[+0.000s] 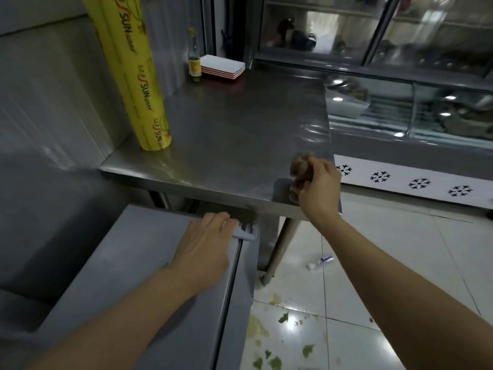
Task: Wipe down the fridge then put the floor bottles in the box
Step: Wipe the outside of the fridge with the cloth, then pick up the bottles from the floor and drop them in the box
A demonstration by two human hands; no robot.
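A: The right hand (318,186) pinches a crumpled brownish cloth (300,166) over the corner of the grey steel table (226,134); the left hand (205,244) rests with straight fingers on the grey fridge top (128,265), fingertips at its pale handle (245,235).

B: And the bottles?

A: One small clear plastic bottle (321,262) lies on the white tiled floor (400,263), near the table leg; I see no box.

B: The risk?

A: Green wet scraps (269,361) lie below the fridge; a step there could slip, I think.
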